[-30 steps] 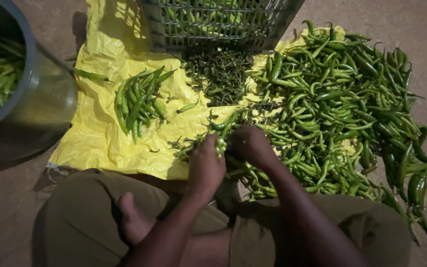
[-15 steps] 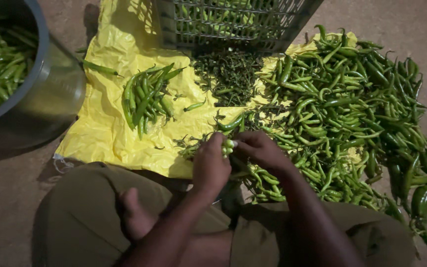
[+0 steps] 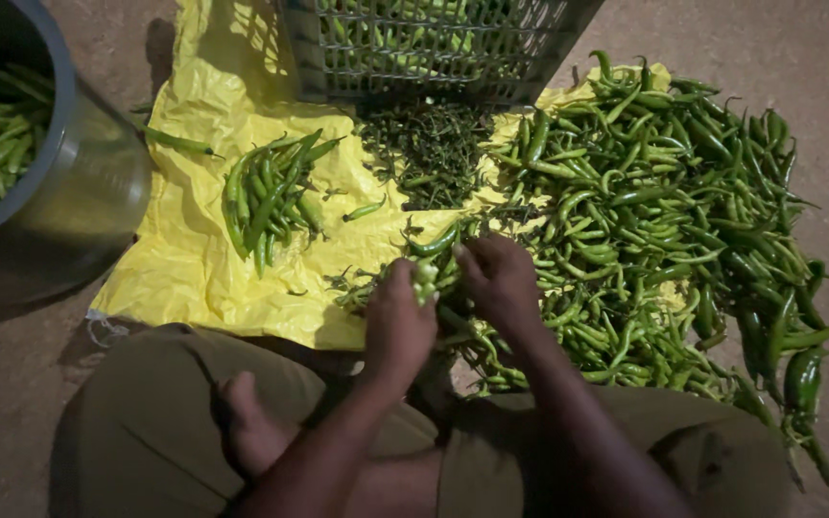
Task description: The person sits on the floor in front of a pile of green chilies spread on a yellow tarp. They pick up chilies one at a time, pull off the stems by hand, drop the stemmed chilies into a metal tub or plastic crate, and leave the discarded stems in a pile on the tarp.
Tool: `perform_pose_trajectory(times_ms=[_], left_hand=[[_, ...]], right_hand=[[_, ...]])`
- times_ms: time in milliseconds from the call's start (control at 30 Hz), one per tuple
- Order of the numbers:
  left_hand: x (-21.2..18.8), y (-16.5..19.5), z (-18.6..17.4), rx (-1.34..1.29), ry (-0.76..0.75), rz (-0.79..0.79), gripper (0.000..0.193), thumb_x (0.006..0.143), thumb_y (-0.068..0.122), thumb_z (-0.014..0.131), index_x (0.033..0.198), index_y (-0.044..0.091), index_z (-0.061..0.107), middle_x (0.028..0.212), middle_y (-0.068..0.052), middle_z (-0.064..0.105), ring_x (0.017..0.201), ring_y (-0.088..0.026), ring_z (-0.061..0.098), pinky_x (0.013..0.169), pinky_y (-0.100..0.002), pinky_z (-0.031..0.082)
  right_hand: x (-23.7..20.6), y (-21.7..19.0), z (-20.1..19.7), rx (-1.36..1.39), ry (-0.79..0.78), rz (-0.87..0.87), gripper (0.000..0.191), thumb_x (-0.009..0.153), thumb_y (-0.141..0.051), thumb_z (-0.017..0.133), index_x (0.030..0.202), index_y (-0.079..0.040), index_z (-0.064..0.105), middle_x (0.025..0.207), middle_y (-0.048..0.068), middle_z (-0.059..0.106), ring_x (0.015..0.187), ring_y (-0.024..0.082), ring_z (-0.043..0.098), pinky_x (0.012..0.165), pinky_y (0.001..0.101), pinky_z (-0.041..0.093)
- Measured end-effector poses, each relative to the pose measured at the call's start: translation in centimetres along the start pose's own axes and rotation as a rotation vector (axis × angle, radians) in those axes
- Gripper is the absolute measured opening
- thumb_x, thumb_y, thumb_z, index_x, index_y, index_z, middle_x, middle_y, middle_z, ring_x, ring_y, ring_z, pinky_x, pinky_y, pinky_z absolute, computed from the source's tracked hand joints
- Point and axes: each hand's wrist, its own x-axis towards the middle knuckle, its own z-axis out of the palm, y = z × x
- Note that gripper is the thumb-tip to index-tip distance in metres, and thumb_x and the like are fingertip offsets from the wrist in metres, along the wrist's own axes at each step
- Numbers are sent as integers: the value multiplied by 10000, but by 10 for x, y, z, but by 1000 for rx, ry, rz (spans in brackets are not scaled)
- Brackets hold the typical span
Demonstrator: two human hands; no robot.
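Green chillies (image 3: pixel 429 278), light, slender and easily snapped, sit bunched between your two hands over the yellow plastic sheet (image 3: pixel 184 278), beside the big chilli heap (image 3: pixel 664 211). Your left hand (image 3: pixel 397 321) is closed around the bunch; your right hand (image 3: pixel 501 278) pinches at the stem ends, the surest hold.

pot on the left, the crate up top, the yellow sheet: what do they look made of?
Pot: likely steel or aluminium; grey wall with a dull sheen. Crate: looks like moulded plastic; a regular grey grid of openings, matte. Yellow sheet: probably thin plastic film; creased and faintly glossy.
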Motion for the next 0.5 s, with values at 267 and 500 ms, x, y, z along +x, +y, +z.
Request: perform_pose_trajectory(times_ms=[267, 500], left_hand=[[7, 3, -7, -157, -32, -223, 436, 794, 67, 795, 1168, 51, 572, 1038, -171, 724, 939, -339, 735, 801, -452, 567], [6, 9, -10, -271, 93, -174, 545, 757, 75, 818, 1206, 29, 514, 1039, -181, 709, 948, -336, 727, 798, -439, 568]], right_hand=[[5, -2, -14, 657, -426, 252, 182, 926, -203, 724, 974, -35, 776, 814, 22, 746, 688, 89, 635, 606, 257, 504], [6, 4, -23, 557, -584, 244, 205, 820, -91, 815, 1010, -25, 771, 808, 35, 719, 683, 103, 620, 604, 268, 500]])
